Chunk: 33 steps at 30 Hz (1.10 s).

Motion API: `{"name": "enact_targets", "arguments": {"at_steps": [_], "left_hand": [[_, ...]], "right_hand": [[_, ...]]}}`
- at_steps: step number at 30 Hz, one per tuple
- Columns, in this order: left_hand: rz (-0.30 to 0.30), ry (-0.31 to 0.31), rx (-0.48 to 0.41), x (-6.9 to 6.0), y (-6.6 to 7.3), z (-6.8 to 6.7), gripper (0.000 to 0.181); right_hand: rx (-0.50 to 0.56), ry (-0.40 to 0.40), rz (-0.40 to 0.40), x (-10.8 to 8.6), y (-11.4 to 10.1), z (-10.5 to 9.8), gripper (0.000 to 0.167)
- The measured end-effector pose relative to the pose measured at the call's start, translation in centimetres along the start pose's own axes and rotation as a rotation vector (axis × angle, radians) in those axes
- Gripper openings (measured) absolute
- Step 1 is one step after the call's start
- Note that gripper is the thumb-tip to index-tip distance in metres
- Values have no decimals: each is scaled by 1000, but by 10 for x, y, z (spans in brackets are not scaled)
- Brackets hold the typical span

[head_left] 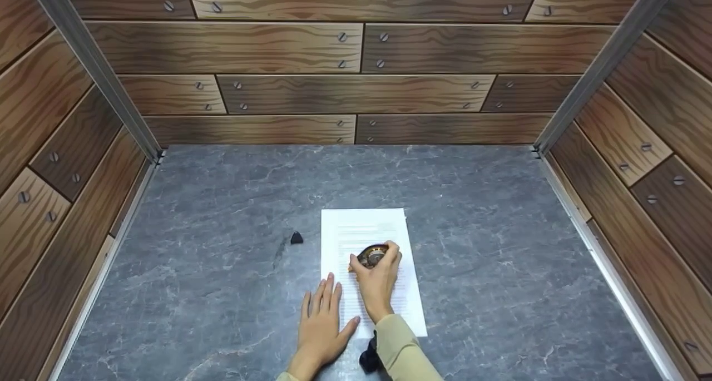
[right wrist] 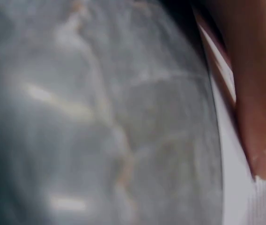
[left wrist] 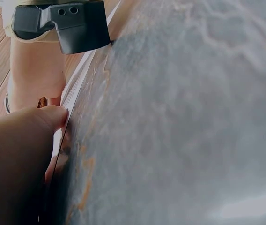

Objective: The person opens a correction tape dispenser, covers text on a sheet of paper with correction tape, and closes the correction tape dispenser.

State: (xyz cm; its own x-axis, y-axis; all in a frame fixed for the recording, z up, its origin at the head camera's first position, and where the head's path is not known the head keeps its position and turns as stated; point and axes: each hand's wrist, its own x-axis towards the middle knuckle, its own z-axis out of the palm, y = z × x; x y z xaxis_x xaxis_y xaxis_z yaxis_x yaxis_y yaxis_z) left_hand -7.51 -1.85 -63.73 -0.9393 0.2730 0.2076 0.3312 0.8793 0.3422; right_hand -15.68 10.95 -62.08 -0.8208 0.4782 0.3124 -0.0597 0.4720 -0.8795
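A white printed sheet (head_left: 364, 219) lies on the grey marbled table. My right hand (head_left: 379, 281) grips a dark, rounded object with amber and silver parts (head_left: 374, 255) over the middle of the sheet; whether it touches the paper I cannot tell. My left hand (head_left: 320, 328) lies flat with fingers spread at the sheet's lower left edge, its fingertips pointing away from me. In the left wrist view a small amber bit (left wrist: 42, 102) shows past the left thumb (left wrist: 25, 136). The right wrist view shows a finger (right wrist: 262, 117) beside the sheet (right wrist: 236, 187).
A small black pointed object (head_left: 296, 238) stands left of the sheet on the table (head_left: 222, 247). Wood-patterned walls (head_left: 289, 92) with metal corner posts (head_left: 100, 69) enclose the back and sides. A black wrist camera (head_left: 369, 359) sits near the right sleeve.
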Motion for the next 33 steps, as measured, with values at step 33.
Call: {"name": "enact_targets", "arguments": {"at_steps": [33], "left_hand": [[-18,-72,-21,0,0,-4,77]], "right_hand": [[-89,-7,-69,0,0,-2,74]]}}
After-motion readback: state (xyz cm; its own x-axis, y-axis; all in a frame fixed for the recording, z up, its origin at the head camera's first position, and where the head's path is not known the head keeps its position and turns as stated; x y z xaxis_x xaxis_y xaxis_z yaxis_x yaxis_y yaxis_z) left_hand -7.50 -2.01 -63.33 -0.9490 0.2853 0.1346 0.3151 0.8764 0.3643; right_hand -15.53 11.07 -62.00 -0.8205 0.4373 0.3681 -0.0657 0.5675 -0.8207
